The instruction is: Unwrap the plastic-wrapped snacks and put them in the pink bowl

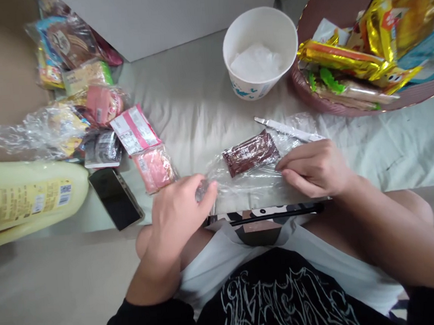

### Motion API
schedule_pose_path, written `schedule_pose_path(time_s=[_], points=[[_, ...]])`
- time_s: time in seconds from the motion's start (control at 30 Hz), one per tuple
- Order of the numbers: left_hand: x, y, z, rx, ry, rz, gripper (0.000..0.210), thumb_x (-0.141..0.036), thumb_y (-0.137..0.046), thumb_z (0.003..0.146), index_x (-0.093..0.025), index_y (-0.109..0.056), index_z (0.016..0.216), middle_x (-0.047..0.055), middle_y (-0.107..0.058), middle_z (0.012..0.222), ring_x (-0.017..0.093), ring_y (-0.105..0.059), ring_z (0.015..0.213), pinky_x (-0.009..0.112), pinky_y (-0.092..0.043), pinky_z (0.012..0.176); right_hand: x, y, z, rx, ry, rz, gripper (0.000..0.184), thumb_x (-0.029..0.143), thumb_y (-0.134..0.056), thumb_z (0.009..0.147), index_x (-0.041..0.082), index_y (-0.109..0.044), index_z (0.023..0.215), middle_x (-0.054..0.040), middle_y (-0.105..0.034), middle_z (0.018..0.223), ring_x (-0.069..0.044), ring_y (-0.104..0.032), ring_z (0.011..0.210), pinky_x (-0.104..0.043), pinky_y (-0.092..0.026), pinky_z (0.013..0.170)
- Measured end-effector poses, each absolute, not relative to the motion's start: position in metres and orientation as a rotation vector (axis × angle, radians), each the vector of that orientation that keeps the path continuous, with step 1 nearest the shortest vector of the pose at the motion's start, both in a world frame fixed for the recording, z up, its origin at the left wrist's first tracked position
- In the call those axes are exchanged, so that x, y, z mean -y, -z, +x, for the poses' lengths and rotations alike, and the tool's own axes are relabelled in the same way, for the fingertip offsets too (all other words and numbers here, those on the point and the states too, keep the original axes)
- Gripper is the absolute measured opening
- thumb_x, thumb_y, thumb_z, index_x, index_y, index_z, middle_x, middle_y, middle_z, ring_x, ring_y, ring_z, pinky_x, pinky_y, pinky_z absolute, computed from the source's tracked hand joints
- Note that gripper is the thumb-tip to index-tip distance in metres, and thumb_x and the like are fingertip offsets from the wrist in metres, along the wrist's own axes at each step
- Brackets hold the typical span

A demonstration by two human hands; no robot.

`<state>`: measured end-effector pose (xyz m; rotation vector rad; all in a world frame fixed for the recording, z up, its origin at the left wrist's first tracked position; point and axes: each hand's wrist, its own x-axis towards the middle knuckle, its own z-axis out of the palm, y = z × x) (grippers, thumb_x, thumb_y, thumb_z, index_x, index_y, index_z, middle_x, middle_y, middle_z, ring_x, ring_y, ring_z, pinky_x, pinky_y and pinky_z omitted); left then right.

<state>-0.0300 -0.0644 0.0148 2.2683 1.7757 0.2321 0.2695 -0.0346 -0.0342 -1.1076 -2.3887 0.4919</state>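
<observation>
A small dark-brown wrapped snack packet (251, 153) lies on a sheet of clear plastic film (251, 186) in front of me. My left hand (183, 210) is closed on the film's left end, with a bunched bit of plastic showing between thumb and index finger. On the other side, my right hand (317, 169) pinches the film's right edge beside the packet. Just beyond the right hand's knuckles lies a thin silvery-white tool (289, 128), narrow like a blade; its near end meets the hand, and more crumpled plastic is under it.
A white paper tub (263, 86) with white plastic inside stands behind. To its right is a pink basket (309, 95) of snack packets. On the left are a pile of wrapped snacks (99, 104), a phone (115, 198) and a pale-yellow bottle (32, 197).
</observation>
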Motion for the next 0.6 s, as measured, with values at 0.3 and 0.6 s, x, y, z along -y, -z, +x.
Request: schedule_pose_path(time_s=[0.3,0.6], points=[[0.042,0.002,-0.017,-1.545,-0.661,2.206,0.012,-0.033,-0.068,0.09,-0.022,-0.07,0.094,-0.001,-0.066,0.069,0.014,-0.061,0.063,0.029,-0.048,0.062,0.039,0.03,0.261,2.124,0.039,-1.674,0.041,0.022,-0.059,0.09,0.02,-0.056,0.048,-0.0025,-0.062,0.048,-0.014,-0.052,0.043,-0.032,-0.025,0.043],[0.026,0.018,-0.01,-1.448,-0.299,2.023,0.04,-0.036,-0.074,0.089,-0.02,-0.066,0.125,0.009,-0.073,0.116,0.026,-0.069,0.108,0.04,-0.054,0.092,0.042,0.032,0.245,2.157,-0.06,-1.467,0.046,0.017,-0.062,0.089,0.021,-0.061,0.134,-0.0118,-0.073,0.131,-0.021,-0.073,0.086,-0.031,-0.046,0.052]])
